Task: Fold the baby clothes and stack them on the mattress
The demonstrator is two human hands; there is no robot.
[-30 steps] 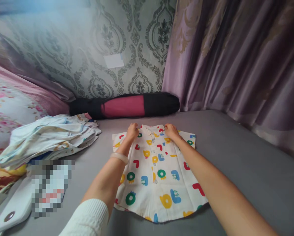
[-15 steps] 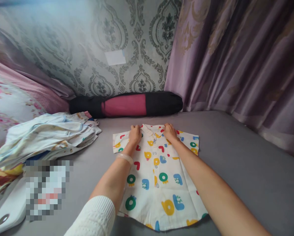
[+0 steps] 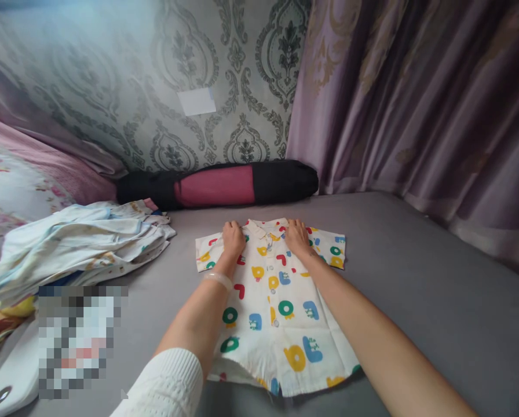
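Note:
A white short-sleeved button-up shirt (image 3: 263, 301) with colourful letter prints lies spread out, front up, collar away from me. My left hand (image 3: 234, 237) is at its left shoulder beside the collar, fingers bent and closed on the cloth. At the right shoulder, my right hand (image 3: 297, 236) grips the fabric the same way. The fingertips of both hands are partly hidden. The hem nearest me is uneven, with a crease at its middle and its left part turned up.
A grey sheet (image 3: 398, 278) covers the bed. On the left lie a heap of light clothes (image 3: 81, 240), a white object with a round metal-rimmed hole (image 3: 14, 376) and a blurred-out item. A black and pink roll (image 3: 216, 185) rests along the wall; purple curtains (image 3: 372, 116) hang right.
The view has shifted slightly right. The shirt's near hem has drawn up and creased at the middle. Both hands stay at the shoulders.

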